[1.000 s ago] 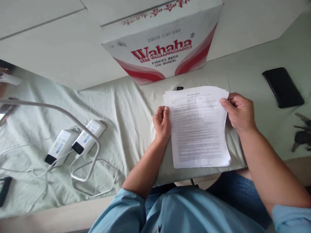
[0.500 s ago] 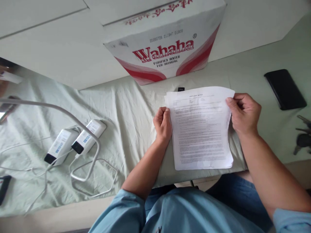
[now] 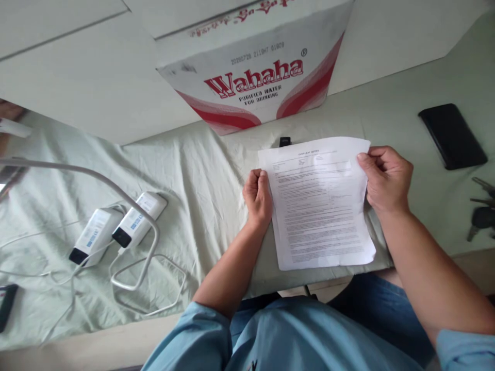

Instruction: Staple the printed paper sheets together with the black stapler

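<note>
A stack of printed paper sheets (image 3: 319, 211), headed with a line of title text, is held up over the green cloth near the table's front edge. My left hand (image 3: 258, 198) is closed on its left edge, thumb uppermost. Gripping the upper right corner is my right hand (image 3: 386, 178), its thumb on the front and its other fingers curled behind. The lower right corner of the paper curls a little. Just behind the top edge a small black object (image 3: 285, 141) shows, partly covered by the sheets.
A white and red water carton (image 3: 255, 77) stands at the back. On the right lie a black phone (image 3: 452, 135) and keys (image 3: 481, 216). Two white power banks (image 3: 139, 219) with cables are on the left, under a grey curved arm (image 3: 88, 178). The green cloth (image 3: 209, 180) is wrinkled.
The sheets' edges sit more evenly together at the upper left, and the lower right corner has shifted outward slightly. Both hands keep their hold. The whole view has moved a little.
</note>
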Available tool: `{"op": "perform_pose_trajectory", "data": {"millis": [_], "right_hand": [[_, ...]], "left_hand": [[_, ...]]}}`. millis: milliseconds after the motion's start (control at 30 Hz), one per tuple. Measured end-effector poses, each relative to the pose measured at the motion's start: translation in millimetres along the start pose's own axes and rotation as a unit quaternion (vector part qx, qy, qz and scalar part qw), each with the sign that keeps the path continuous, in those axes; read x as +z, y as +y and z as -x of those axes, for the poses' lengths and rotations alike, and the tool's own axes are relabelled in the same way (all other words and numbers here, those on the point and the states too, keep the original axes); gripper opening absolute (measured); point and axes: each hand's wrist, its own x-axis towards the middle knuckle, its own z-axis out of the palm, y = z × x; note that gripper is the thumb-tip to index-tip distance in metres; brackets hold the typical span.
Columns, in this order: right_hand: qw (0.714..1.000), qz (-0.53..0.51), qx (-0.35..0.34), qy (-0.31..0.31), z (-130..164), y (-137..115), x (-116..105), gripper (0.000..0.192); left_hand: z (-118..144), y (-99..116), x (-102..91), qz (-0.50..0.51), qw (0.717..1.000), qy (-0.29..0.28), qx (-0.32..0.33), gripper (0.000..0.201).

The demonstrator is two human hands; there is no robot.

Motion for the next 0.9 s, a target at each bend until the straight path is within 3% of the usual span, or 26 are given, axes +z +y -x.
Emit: {"op": "perform_pose_trajectory", "data": {"millis": [433,700,900], "right_hand": [[0.999,0.017,0.031,-0.018,6,1,9,0.037],[0.999,0.014,0.035,-0.028,5,4,11,0.027],[0.995,0.090,0.007,-0.039,1,13,10,0.020]], "left_hand": [[1,1,-1.1,-0.016,1.000,0.000,0.000,0.042],[2,2,-1.2,-0.055,0.998,0.000,0.022,0.047],[2,3,-1.0,-0.083,0.996,-0.001,0.038,0.045]]}}
